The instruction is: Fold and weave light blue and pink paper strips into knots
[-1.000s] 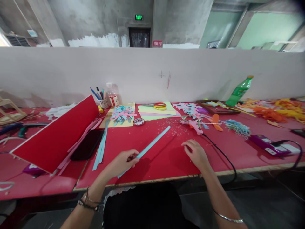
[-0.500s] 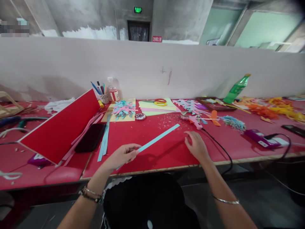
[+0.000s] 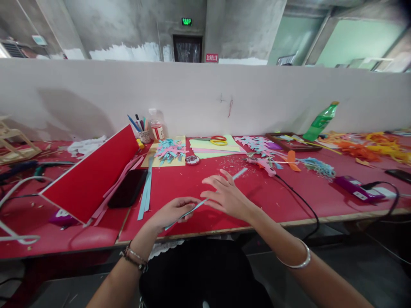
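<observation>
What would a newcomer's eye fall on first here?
Probably the large, flat red board, slanting up on the left of the red table. Next, perhaps, the yellow-capped green plastic bottle at the back right. Front and centre, the left hand holds a narrow light-blue paper strip, partly hidden by the spread right hand.

Black clothing [image 3: 205, 273], white lacy trim [image 3: 167, 247], dark bracelets [image 3: 141, 266] at the left, smooth silver bangle [image 3: 308, 256] at the right.

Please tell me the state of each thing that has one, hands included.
Left hand: holding strip
Strip: held aslant
Right hand: open, over strip
Green bottle: capped, tilted
Clear bottle: upright
Glue gun: lying down
Phone: unlit
Pens: standing in cup
Scissors: on paper
Red board: tilted
</observation>
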{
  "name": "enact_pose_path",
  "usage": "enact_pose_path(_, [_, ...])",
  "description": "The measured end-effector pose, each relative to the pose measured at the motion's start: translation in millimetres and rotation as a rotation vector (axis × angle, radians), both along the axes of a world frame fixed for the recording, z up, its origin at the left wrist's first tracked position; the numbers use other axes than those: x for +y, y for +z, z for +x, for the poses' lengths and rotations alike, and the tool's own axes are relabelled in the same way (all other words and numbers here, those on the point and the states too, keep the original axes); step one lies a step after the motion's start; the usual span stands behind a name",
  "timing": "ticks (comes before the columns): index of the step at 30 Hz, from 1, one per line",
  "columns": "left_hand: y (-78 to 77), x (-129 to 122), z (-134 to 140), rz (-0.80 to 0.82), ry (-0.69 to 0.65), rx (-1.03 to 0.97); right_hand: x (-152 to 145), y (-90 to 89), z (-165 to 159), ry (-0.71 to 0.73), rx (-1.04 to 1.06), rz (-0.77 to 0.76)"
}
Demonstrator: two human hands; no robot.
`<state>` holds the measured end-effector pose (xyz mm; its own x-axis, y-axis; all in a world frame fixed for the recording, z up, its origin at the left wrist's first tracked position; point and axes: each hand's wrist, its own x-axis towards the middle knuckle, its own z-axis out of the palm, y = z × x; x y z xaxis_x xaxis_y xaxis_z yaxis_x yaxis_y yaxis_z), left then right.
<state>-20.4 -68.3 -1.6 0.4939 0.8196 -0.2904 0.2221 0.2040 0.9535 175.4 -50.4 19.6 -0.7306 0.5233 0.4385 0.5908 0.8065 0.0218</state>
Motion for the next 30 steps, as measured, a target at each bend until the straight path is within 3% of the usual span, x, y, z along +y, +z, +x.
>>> enact_pose_path(7, [3.2,4.8,-9.5,-0.091,-0.025,-0.116,10.5,-5.7,-0.2,0.097,0.014,-0.23])
enact_pose_path(13, [15.1,21.4,-12.1,-0.025,0.005,-0.003,29.8,-4.6,5.6,0.078,0.066,-0.41])
enact_pose_path(16, [17.8,37.8,-10.5,0.109,-0.023,0.085,42.3,-4.8,13.1,0.005,0.102,-0.464])
enact_pose_path(21, [9.8,65.5,2.2,0.427,-0.033,0.331,62.1,-9.5,22.7,-0.011,0.178,-0.606])
enact_pose_path(26, [-2.1,79.7,13.4,0.42,-0.106,0.321,77.9,-14.1,11.9,0.025,0.111,-0.652])
enact_pose_path(30, [-9.9,83.2,11.3,0.437,-0.024,0.315,86.3,-18.6,-2.3,0.048,0.093,-0.677])
